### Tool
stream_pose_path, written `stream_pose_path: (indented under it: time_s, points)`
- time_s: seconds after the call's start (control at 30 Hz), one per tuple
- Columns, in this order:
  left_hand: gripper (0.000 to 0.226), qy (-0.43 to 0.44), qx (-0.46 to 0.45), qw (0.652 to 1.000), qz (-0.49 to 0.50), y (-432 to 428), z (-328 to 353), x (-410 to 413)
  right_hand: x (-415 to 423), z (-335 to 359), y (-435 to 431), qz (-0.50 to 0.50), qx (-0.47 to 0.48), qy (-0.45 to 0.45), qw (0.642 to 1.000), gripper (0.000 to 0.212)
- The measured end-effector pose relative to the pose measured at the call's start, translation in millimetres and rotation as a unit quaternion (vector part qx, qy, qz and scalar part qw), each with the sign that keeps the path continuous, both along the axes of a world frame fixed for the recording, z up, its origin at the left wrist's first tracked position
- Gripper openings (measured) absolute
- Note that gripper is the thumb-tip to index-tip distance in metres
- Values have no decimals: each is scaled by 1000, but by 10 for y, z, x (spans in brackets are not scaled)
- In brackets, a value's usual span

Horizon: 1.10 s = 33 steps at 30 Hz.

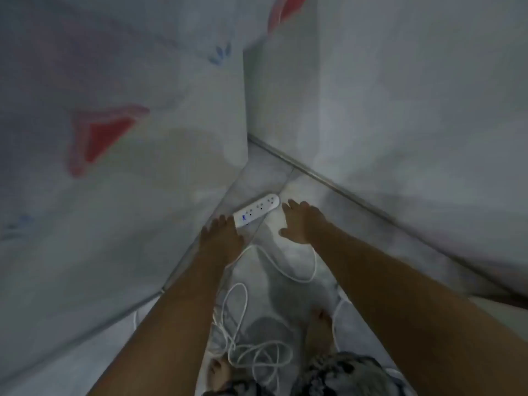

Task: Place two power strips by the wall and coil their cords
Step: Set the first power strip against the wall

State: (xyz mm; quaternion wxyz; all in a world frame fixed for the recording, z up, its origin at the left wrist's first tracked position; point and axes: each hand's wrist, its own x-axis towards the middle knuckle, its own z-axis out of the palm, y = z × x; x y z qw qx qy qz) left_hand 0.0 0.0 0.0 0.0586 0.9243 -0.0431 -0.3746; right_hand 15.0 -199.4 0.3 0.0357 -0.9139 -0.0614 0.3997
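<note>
A white power strip (256, 210) is lying flat on the pale tiled floor (300, 264), in the narrow gap between a fabric-covered surface (114, 138) with red and blue prints on the left and a plain pale wall (414, 110) on the right. The strip is lying at a slant, with its far rounded end pointing toward the corner and its near end toward the person. The left hand (220, 234) is resting at the near end of the strip, its fingers touching or just beside the strip's edge; I cannot tell if it is really gripping it. The right hand (298, 222) is hovering just beside the far end of the strip, with the fingers spread open and nothing held in it. A white cord (285, 270) is running from the near end of the strip across the floor and making a loose curve under the right forearm. Nearer to the person, more white cord is lying in a loose tangle (254, 350) of several loops between the two bare feet (321, 330). The picture is blurred, so small details of the sockets are not clear
</note>
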Motion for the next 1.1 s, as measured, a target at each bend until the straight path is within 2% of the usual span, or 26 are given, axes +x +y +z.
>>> stream_pose_path:
  time_s: [0.23, 0.37, 0.43, 0.5, 0.6, 0.73, 0.83, 0.97, 1.1]
  points:
    - [66, -52, 3, 999, -10, 27, -1478, 140, 229, -1512, 50, 44, -2, -54, 998, 83]
    - [83, -86, 44, 995, -18, 105, -2117, 324, 466, -2139, 54, 73, 11, -140, 987, 87]
    - [88, -97, 28, 995, -12, 128, -2318, 398, 517, -2326, 35, 94, 21, -177, 980, 87]
    - [86, -100, 9, 995, -13, 121, -2430, 469, 553, -2479, 6, 109, 35, -206, 972, 85]
    - [71, -103, -6, 994, -26, 78, -2432, 516, 589, -2575, -37, 74, 78, -222, 969, 77]
    - [59, -154, -24, 987, -49, 35, -2371, 486, 475, -2548, -120, 41, 99, -239, 965, 66]
    - [59, -192, -47, 977, -82, -93, -2354, 537, 271, -2539, -297, 1, 99, -287, 953, 61]
    - [64, -242, -85, 956, -142, -408, -2324, 685, 106, -2407, -631, -48, 78, -324, 942, 69]
    - [66, -268, -83, 949, -144, -823, -2141, 825, -52, -2263, -894, -114, 80, -379, 915, 67]
